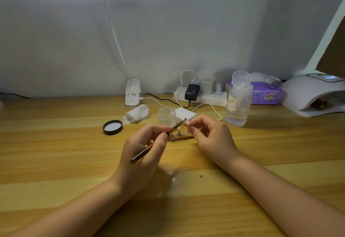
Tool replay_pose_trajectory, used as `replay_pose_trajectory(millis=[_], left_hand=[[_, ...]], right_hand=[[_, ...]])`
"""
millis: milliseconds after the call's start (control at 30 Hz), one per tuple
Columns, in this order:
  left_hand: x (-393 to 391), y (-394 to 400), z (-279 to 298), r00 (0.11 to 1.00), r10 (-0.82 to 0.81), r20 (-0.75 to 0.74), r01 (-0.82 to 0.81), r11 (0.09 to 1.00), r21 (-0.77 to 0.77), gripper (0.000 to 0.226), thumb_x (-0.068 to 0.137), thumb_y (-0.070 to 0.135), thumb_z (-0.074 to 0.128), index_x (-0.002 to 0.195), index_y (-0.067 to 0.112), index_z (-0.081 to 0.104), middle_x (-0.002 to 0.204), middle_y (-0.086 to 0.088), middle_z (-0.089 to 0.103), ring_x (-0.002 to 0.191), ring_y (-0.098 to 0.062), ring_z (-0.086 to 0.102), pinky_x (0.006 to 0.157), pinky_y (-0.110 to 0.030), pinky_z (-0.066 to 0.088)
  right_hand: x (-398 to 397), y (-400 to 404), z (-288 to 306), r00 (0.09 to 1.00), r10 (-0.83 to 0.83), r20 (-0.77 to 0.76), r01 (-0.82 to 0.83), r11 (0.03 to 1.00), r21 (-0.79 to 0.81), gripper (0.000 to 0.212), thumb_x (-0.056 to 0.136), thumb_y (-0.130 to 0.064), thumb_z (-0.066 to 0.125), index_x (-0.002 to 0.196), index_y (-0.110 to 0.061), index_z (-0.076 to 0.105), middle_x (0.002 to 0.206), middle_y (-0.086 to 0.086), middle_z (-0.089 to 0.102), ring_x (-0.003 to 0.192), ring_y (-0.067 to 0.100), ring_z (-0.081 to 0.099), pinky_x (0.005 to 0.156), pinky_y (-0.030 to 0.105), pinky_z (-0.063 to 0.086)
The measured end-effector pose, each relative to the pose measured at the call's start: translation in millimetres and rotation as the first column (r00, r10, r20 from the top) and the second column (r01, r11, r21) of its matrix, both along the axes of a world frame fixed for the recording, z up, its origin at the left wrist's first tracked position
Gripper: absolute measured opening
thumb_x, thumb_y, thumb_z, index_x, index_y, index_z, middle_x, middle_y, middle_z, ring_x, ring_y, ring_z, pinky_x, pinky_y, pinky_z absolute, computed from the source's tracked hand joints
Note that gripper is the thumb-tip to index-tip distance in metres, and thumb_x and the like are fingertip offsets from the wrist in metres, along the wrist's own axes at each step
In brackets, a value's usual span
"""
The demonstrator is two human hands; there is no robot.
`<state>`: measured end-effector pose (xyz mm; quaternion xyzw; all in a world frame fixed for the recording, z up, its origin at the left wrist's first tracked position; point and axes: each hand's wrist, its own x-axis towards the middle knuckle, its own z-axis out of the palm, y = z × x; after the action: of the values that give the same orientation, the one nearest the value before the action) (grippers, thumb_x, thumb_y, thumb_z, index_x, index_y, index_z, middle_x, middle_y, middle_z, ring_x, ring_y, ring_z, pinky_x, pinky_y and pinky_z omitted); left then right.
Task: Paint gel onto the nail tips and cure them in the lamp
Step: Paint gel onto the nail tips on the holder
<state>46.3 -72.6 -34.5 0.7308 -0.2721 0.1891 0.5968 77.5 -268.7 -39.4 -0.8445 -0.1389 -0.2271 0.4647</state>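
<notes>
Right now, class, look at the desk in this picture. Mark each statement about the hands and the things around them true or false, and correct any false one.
1. The left hand holds the brush. True.
2. The right hand lies flat and idle on the table. False: it pinches a small nail tip at the brush's point.
3. The black lid is screwed onto the small clear jar. False: it lies apart on the table, left of the jar.
4. The curing lamp stands at the far right. True.
5. The clear bottle lies on its side. False: it stands upright.
</notes>
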Motion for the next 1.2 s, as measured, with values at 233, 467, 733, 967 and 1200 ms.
replay_pose_trajectory(millis=[233,467,733,967,1200], left_hand=[[-2.1,1.5,-0.7,0.998,-0.058,0.006,0.058,0.998,-0.005,0.029,0.087,0.029,0.053,0.1,0.011,0.07,0.088,-0.004,0.073,0.086,-0.022,0.07,0.075,-0.044,0.056],[3.9,1.5,-2.5,0.999,-0.009,-0.039,0.008,1.0,-0.018,0.027,0.089,0.032,0.054,0.104,0.016,0.069,0.091,0.0,0.073,0.087,-0.013,0.068,0.074,-0.022,0.051],[1.6,0.7,-0.1,1.0,-0.012,-0.029,0.012,1.0,-0.018,0.025,0.09,0.027,0.059,0.107,0.013,0.068,0.094,0.002,0.074,0.092,-0.014,0.07,0.076,-0.023,0.053],[-0.7,0.8,-0.2,1.0,-0.024,-0.016,0.024,1.0,0.0,0.023,0.089,0.016,0.059,0.108,0.013,0.071,0.094,0.0,0.075,0.091,-0.016,0.069,0.078,-0.021,0.051],[-3.1,1.0,1.9,0.998,-0.055,-0.012,0.055,0.998,0.007,0.029,0.088,0.031,0.058,0.107,0.014,0.072,0.092,0.001,0.075,0.091,-0.019,0.069,0.078,-0.021,0.05]], right_hand=[[0.5,-0.1,-0.9,1.0,-0.028,0.006,0.028,1.0,0.003,0.016,0.088,-0.01,0.065,0.089,-0.025,0.066,0.064,-0.017,0.058,0.052,0.001,0.049,0.049,0.011,0.036],[0.7,0.2,-1.0,1.0,0.005,-0.003,-0.005,1.0,-0.008,0.011,0.089,-0.01,0.065,0.089,-0.021,0.066,0.073,-0.01,0.064,0.059,-0.001,0.052,0.054,0.011,0.039],[1.0,-0.7,-1.2,1.0,-0.013,0.001,0.013,1.0,0.008,0.01,0.088,-0.014,0.066,0.09,-0.024,0.067,0.075,-0.01,0.065,0.056,0.01,0.052,0.051,0.016,0.04],[-0.2,-0.4,-0.7,0.999,-0.045,0.002,0.045,0.999,0.008,0.011,0.087,-0.012,0.067,0.089,-0.023,0.068,0.074,-0.011,0.066,0.06,0.012,0.054,0.053,0.018,0.042],[-0.6,-0.6,-1.2,0.997,-0.074,-0.004,0.074,0.997,0.003,0.007,0.087,-0.013,0.067,0.087,-0.019,0.069,0.071,-0.009,0.065,0.058,0.002,0.052,0.053,0.012,0.039]])
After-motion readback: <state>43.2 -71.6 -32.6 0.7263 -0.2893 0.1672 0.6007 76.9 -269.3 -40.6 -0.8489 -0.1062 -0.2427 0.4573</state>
